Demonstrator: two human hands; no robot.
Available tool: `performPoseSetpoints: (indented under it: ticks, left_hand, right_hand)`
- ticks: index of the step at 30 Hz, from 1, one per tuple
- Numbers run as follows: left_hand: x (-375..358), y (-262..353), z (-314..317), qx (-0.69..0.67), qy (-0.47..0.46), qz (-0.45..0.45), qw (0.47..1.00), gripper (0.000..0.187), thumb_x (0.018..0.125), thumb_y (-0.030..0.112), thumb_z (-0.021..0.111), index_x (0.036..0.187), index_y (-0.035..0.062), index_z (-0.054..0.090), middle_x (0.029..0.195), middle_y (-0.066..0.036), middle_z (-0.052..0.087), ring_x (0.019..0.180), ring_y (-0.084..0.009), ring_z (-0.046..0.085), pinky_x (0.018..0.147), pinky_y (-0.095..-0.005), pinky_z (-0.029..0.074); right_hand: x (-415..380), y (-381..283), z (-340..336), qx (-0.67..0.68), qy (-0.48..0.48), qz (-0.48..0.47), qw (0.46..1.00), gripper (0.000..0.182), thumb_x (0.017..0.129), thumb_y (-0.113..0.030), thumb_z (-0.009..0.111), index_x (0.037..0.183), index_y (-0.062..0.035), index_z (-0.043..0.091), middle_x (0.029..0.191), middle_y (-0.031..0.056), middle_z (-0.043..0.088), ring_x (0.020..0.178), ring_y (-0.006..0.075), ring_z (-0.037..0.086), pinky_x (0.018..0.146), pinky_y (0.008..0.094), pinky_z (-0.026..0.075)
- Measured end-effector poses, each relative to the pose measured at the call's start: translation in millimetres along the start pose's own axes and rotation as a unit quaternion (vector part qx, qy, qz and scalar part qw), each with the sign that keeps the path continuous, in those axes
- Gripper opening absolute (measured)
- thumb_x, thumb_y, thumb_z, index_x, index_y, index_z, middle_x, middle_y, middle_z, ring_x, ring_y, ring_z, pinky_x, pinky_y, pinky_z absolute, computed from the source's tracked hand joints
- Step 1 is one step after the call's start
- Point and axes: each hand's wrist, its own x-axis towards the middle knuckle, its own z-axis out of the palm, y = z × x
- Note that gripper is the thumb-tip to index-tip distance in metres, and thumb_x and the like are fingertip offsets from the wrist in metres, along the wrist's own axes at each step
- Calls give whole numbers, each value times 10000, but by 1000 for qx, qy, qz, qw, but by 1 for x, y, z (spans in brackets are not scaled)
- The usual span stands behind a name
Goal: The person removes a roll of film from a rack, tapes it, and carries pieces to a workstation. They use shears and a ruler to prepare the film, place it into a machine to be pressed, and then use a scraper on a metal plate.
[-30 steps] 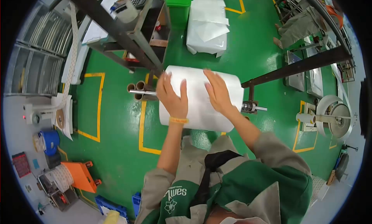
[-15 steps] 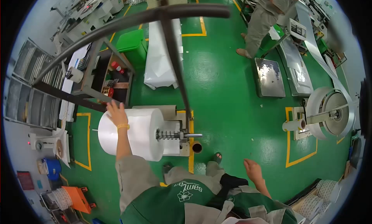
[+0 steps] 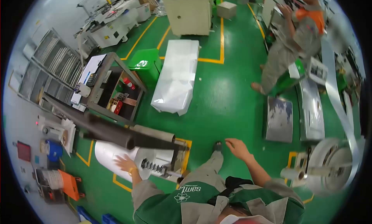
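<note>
My left hand is on or just over the right part of a large white roll, its fingers spread and slightly blurred. Beside it, a spring on a metal shaft sticks out of the roll's end. A dark metal bar crosses above the roll and hides part of it. My right hand is raised over the green floor near my foot, touching nothing, with its fingers apart.
A grey shelf cart, a green bin and a white wrapped stack are ahead. On the right stand a co-worker, a metal-topped block and a reel machine.
The view has turned and moved, so the roll now sits lower. My left hand has shifted towards the roll's shaft end. My right hand has risen and reaches forward.
</note>
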Motion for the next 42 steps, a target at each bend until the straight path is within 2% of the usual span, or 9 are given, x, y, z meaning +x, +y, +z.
performPoseSetpoints:
  ticks: [3,11,14,18,22,25,33,36,42]
  left_hand:
    - [-4,29,15,64,-144,-36,987,545,892,490,295,1315,147,280,1377,-97,186,1246,-276,229,976,-502,204]
    - [-79,94,51,6,86,-235,968,414,856,423,400,1144,126,381,1164,-78,327,1057,-241,347,845,-436,291]
    - [-167,160,108,-70,-59,-288,953,368,843,398,439,1079,118,418,1084,-70,379,986,-228,392,796,-410,324]
    - [-280,271,171,-291,-351,-439,774,309,824,365,492,993,108,469,977,-61,450,892,-210,451,730,-377,368]
    - [-323,410,200,-414,-446,-530,591,257,806,332,544,908,97,519,870,-51,520,798,-193,511,665,-344,411]
    - [-245,525,185,-469,-417,-456,631,244,774,287,580,914,91,550,868,-60,568,778,-188,545,661,-328,435]
    - [-115,788,333,-467,-388,-540,583,341,803,230,608,1077,47,520,987,-93,588,861,-233,585,725,-359,475]
    - [-119,824,474,-487,-373,-594,520,404,820,259,610,1128,31,484,1055,-125,564,890,-271,578,769,-395,474]
    - [-113,870,646,-409,-277,-660,567,739,654,405,753,1183,7,425,1080,-160,491,904,-253,507,817,-402,418]
  right_hand:
    - [78,63,-41,-56,-105,17,993,260,836,-238,515,977,-43,614,938,140,629,859,315,594,752,386,471]
    - [245,182,-137,-79,-144,64,984,291,807,-255,526,960,-29,629,887,156,639,809,321,610,729,373,481]
    - [333,239,-163,-141,-223,28,964,292,807,-256,522,952,-26,630,890,158,638,813,326,609,735,374,479]
    - [477,284,-214,-103,-181,37,977,292,809,-262,521,939,-25,632,900,162,637,833,327,605,757,382,470]
    - [631,303,-248,-171,-239,-2,956,291,815,-261,520,925,-12,625,892,170,634,835,333,605,757,389,472]
    - [746,290,-260,-171,-263,-7,950,269,821,-244,527,929,-22,632,876,166,639,826,306,615,738,374,473]
    - [949,330,-189,108,-252,114,955,257,851,-204,553,1029,-25,603,851,35,632,763,100,589,658,245,458]
    - [1025,382,-120,211,-272,207,916,274,854,-204,560,1063,-29,585,889,25,621,781,100,586,666,231,453]
    - [1172,492,88,285,-210,269,896,321,796,-249,645,1025,-59,526,805,4,577,725,93,559,610,223,440]
